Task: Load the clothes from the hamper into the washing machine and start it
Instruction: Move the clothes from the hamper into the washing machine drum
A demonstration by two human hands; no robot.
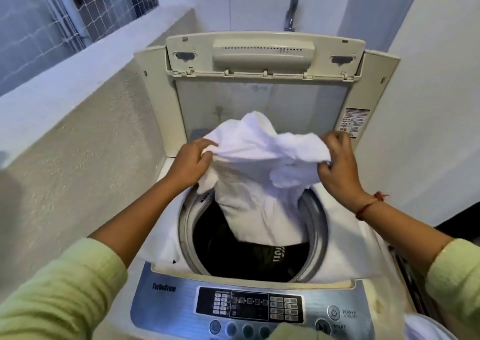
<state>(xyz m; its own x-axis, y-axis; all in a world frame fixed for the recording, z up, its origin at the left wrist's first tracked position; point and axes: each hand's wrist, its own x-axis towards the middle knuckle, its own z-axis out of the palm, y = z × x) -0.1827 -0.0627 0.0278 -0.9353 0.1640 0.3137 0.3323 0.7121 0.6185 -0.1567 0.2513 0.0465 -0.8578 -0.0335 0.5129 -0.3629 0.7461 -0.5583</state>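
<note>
Head view: the left hand (188, 161) and right hand (337, 163) each grip a bunched edge of a white garment (259, 173), fingers curled into the cloth. The garment hangs into the drum (249, 251) of the open top-loading washing machine (161, 295), above dark laundry (279, 257).

both arms reach forward from the near edge, bare from the green sleeves (59, 295) to the wrists. the left hand (188, 161) and the right hand (337, 168) are level and well apart, backs up, each with fingers curled, pinching the white cloth (259, 152) that hangs between them.
</note>
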